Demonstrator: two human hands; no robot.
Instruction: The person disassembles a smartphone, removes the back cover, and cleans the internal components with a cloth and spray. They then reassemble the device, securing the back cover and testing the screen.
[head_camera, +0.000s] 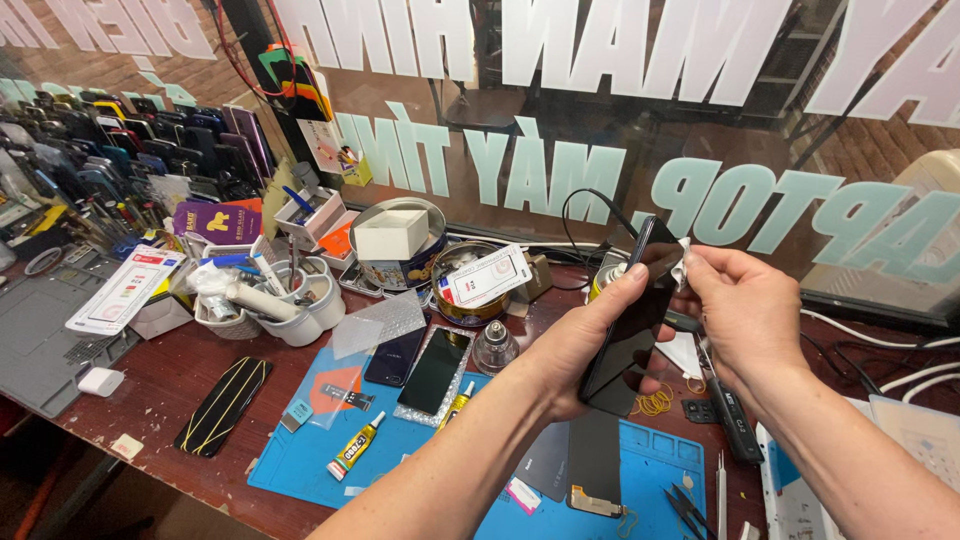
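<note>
Glossy black glass phone (632, 330), soft white cloth wipe (681, 262), matt blue rubbery mat (420, 455), worn reddish wooden bench (170, 375)

Lighting: even, bright daylight through the far window (620, 130) (faint reflections on glass). Shadows soft. Focus sharp throughout; wide-angle bowing at left and right edges.

the left hand (585, 350) holds a black phone (630, 315) upright and tilted, thumb on its front edge. the right hand (745, 305) pinches a small white wipe (682, 262) against the phone's upper right edge. below lies a blue mat (420, 465) carrying a glue tube (356, 446), a second phone (435, 370) and a dark screen panel (595, 465). a wooden table (165, 385) supports white cups (300, 300).
</note>
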